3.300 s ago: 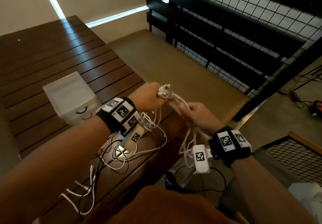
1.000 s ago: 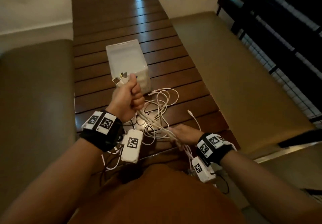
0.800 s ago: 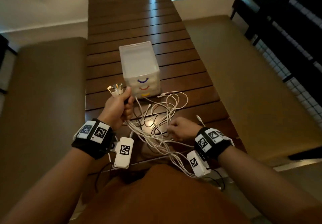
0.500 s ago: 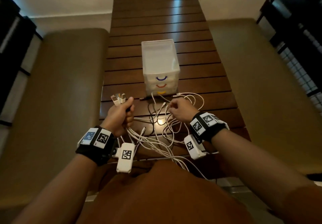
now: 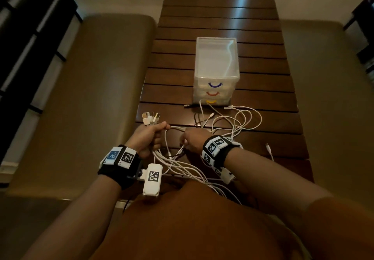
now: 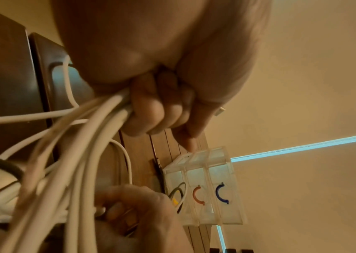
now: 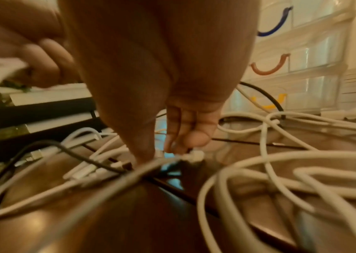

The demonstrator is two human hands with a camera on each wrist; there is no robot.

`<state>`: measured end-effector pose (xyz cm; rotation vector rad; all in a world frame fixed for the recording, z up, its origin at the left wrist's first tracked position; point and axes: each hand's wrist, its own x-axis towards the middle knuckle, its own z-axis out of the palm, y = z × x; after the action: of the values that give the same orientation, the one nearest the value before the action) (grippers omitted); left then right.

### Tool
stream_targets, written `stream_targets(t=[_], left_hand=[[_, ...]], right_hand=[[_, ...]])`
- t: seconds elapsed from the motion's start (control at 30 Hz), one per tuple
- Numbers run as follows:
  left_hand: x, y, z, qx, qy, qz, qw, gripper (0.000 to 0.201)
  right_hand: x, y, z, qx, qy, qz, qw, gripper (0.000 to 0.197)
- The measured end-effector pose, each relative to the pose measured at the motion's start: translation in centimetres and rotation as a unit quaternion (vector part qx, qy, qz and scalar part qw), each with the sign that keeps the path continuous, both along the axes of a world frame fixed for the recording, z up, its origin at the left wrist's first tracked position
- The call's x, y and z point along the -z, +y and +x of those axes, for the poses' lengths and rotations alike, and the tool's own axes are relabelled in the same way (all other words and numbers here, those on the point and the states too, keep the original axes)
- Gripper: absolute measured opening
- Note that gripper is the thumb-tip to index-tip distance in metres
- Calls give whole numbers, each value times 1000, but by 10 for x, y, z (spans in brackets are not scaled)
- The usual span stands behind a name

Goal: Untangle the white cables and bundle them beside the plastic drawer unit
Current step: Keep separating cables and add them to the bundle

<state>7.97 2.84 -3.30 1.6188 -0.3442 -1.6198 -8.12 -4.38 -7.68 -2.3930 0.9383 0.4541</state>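
My left hand (image 5: 149, 136) grips a bunch of white cables (image 6: 86, 154) in a fist, and their USB plugs (image 5: 150, 118) stick out above the knuckles. Close on its right, my right hand (image 5: 192, 140) pinches one white cable (image 7: 172, 158) between thumb and fingers just above the table. The other cable ends lie in loose tangled loops (image 5: 236, 122) on the wood, in front of the clear plastic drawer unit (image 5: 216, 71) with blue, red and yellow handles. The unit also shows in the left wrist view (image 6: 207, 188) and the right wrist view (image 7: 302, 51).
The long dark slatted table (image 5: 202, 7) runs away from me, with padded benches on the left (image 5: 91, 98) and right (image 5: 323, 98). A black cable (image 7: 75, 154) runs through the white ones. One white connector end (image 5: 269, 148) lies apart at the right.
My right hand has come up from the near table edge to beside the left hand and taken a cable. The left hand keeps its grip on the bunch. The head view turned left.
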Motion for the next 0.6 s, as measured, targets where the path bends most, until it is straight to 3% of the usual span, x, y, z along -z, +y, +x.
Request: stream_targets(t=[0.13,0.27,0.37,0.43,0.6], left_hand=[[0,5,1,18,-41,-1,999,16],[-2,2,-10,51,-50,-13,997,21],[-2,-6,-24,86,-50,-36,994,22],[-3,-15,-36,120,-54,-47,990,9],[-16,-35,-70,236,-131,-71,960,12]], right_hand=[[-8,-12,-11,21,-36,46,998,17],[-50,-29,-36,108,-196,138,965,8],[-86,-37,-58,234,-349,218,881,7],[-99,-38,-69,302,-413,281,812,8],[-114,-34,-80,352,-504,392,684,16]])
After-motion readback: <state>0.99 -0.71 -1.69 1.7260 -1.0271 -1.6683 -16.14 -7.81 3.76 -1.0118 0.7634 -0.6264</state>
